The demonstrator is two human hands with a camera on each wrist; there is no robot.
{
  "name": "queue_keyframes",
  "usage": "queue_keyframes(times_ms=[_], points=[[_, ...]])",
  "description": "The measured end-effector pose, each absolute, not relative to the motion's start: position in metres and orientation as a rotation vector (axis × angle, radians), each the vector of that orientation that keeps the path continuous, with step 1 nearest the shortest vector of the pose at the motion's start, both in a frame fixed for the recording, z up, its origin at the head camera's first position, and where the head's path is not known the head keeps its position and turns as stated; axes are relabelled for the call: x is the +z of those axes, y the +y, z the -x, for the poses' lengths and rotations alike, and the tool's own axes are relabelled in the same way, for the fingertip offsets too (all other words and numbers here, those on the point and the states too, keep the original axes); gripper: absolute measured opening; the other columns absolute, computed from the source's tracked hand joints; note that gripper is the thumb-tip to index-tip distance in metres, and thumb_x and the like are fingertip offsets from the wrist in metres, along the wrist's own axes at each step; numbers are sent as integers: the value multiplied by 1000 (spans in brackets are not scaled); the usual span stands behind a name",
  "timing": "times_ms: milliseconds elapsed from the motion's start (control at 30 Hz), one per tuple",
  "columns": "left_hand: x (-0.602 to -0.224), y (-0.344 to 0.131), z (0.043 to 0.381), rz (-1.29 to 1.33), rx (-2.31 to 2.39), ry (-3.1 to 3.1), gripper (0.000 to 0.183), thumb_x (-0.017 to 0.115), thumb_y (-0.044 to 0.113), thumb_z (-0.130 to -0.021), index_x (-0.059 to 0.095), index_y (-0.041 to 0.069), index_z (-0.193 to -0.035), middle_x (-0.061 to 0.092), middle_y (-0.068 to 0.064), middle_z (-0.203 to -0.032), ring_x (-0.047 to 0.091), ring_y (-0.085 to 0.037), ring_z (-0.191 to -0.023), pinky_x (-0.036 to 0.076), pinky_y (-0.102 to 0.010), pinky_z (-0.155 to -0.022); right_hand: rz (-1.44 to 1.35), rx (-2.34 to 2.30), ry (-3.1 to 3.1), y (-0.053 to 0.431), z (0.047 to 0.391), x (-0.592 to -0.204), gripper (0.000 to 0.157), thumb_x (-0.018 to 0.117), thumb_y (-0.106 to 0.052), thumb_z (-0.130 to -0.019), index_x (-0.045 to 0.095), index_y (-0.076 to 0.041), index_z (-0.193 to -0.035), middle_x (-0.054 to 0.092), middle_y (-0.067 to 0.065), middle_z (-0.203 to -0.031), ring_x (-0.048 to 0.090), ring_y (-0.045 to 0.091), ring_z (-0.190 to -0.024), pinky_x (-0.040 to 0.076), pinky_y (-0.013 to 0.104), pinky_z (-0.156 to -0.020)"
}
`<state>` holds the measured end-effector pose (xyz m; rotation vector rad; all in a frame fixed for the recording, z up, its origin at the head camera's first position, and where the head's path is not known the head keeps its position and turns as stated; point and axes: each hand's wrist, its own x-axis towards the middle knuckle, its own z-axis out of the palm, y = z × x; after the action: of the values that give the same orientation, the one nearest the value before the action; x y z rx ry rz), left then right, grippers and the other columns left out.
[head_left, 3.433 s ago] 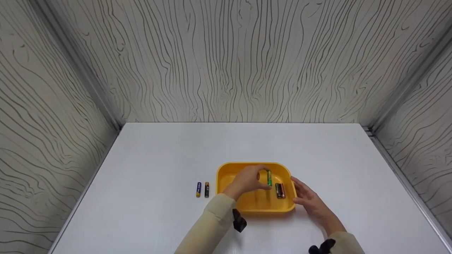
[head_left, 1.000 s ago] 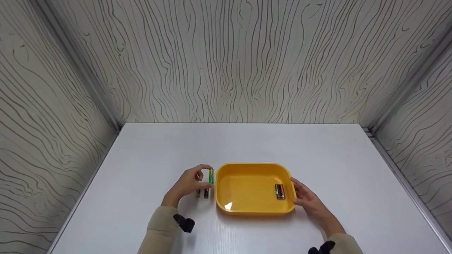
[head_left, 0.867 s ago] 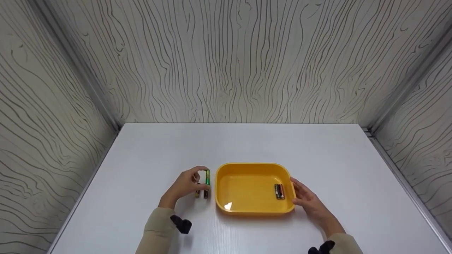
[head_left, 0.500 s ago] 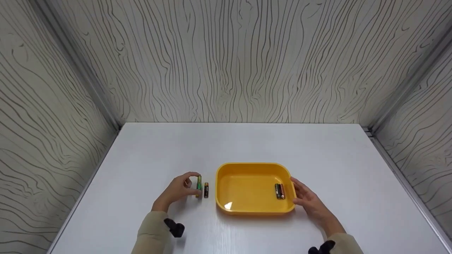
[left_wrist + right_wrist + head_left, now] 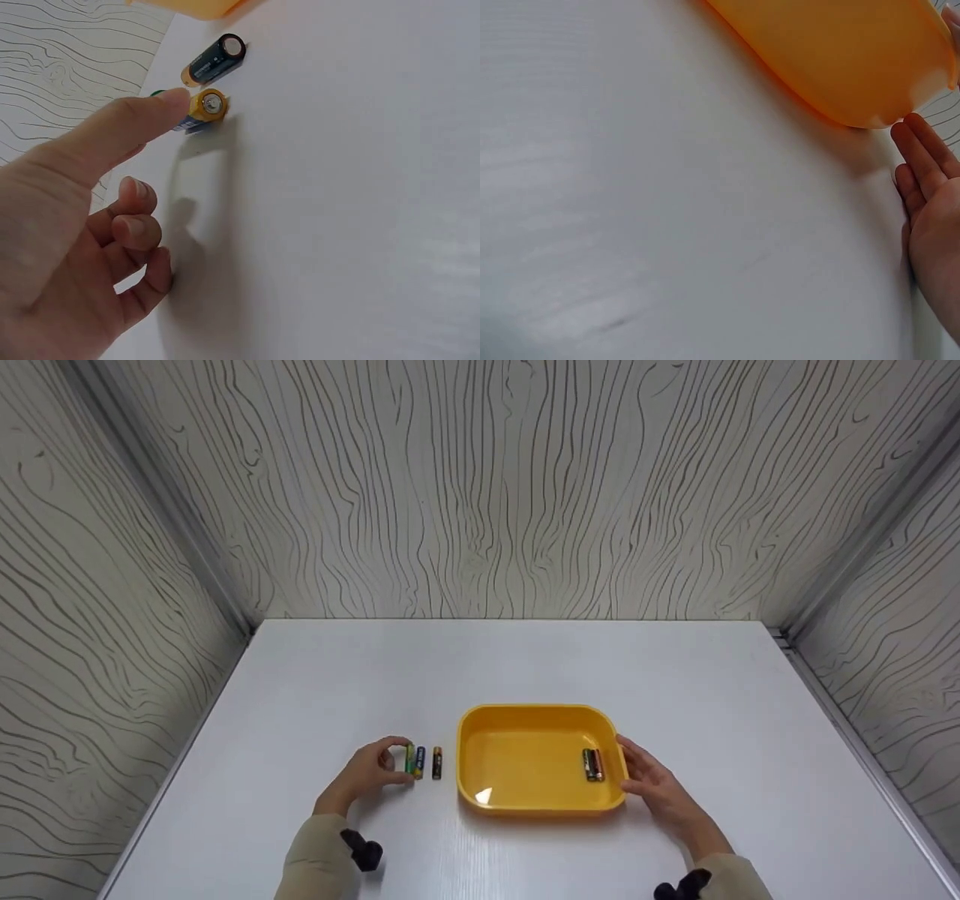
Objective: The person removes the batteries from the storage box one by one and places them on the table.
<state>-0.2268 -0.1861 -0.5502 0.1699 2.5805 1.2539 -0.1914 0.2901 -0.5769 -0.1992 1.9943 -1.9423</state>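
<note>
My left hand [image 5: 365,771] pinches a green battery [image 5: 409,759] end to end between thumb and forefinger, low over the table. Right alongside it is a blue-and-yellow battery [image 5: 420,763]; a black battery with a copper-coloured end [image 5: 437,763] lies a little farther right. In the left wrist view the thumb [image 5: 127,127] hides nearly all of the green battery. A yellow tray [image 5: 525,811] stands to the right. My right hand [image 5: 660,787] rests against its right wall, fingers fairly straight. Inside the tray, two batteries [image 5: 593,765] lie side by side near that wall.
The white table [image 5: 510,660] meets a wood-patterned panel [image 5: 480,495] at the back. Similar panels stand at left and right. Each wrist carries a black mount, such as the left one [image 5: 363,851].
My left hand has carried the green battery out of the tray, leftward past the black battery, and down to the left side of the blue-and-yellow one. The right hand stays at the tray.
</note>
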Motion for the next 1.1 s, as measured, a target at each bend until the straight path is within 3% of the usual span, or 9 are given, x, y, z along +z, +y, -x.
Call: queue_keyframes(times_ms=[600, 833, 1100], points=[[-560, -184, 232, -134, 1139, 2639, 55, 81, 11, -73, 61, 12, -124, 46, 2, -72, 41, -13, -67, 33, -26, -61, 223, -1972, 1985, 290, 192, -578, 74, 58, -7, -94, 15, -9, -154, 40, -36, -134, 41, -22, -122, 37, 5, -100], [-562, -184, 232, -120, 1099, 2650, 54, 80, 11, -75, 61, 12, -125, 46, 2, -71, 41, -13, -66, 33, -25, -60, 190, -1949, 2010, 290, 193, -577, 72, 57, -9, -95, 18, -13, -154, 26, -5, -159, 42, -22, -122, 37, 5, -100], [-560, -182, 230, -103, 1111, 2637, 57, 80, 11, -74, 60, 12, -127, 46, 2, -72, 41, -13, -66, 33, -26, -61, 214, -1967, 1991, 290, 193, -578, 71, 57, -8, -95, 17, -11, -154, 40, -36, -133, 42, -22, -122, 37, 5, -100]])
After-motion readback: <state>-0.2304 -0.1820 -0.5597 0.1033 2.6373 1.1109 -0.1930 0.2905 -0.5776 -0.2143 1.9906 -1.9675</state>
